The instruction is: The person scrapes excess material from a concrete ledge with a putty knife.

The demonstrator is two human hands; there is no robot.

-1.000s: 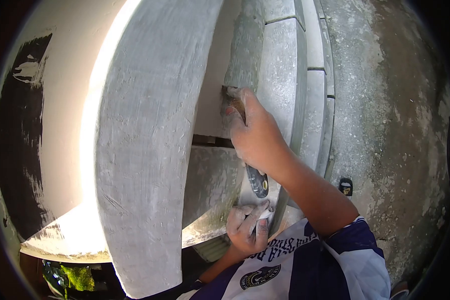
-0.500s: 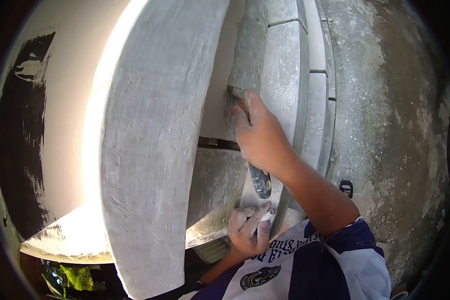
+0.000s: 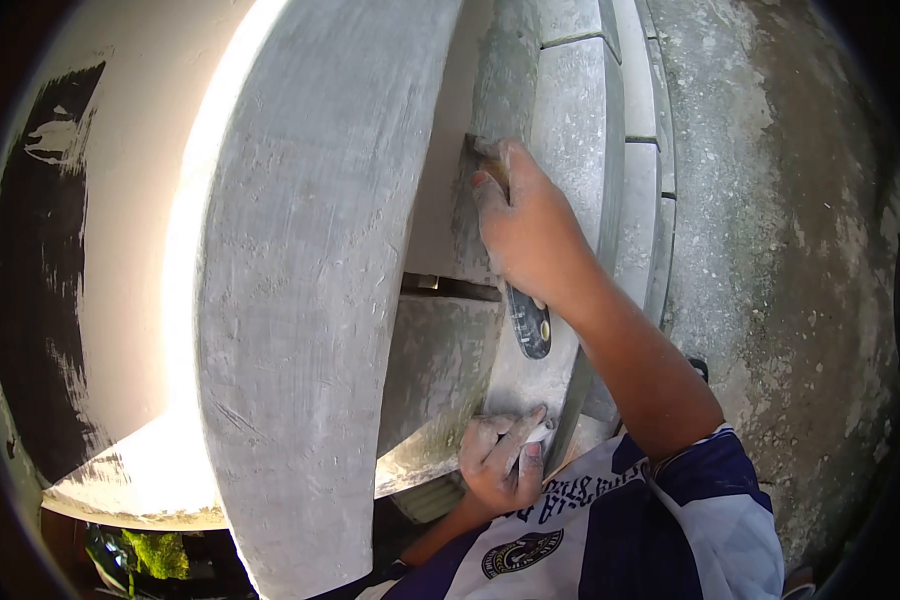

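Right hand [image 3: 530,235] clamps the scraper [image 3: 526,320], long axis vertical, blade up on the grey moulding [image 3: 570,180] upper centre; left hand [image 3: 505,455] below, curled around a white scrap.

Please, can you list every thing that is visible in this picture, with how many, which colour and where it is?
scraper: one, dark handle with a yellow spot, blade hidden at the wall recess, held in the right hand
pillar: one, grey plaster, centre left, near the camera
grooved wall panels: several, grey, upper centre
rough wall: one, grey and stained, right side
ledge: one, pale, sunlit, lower left
shirt: one, white and dark blue, bottom centre
right hand: one, dusty, closed around the scraper
left hand: one, dusty, pressed on the lower panel edge
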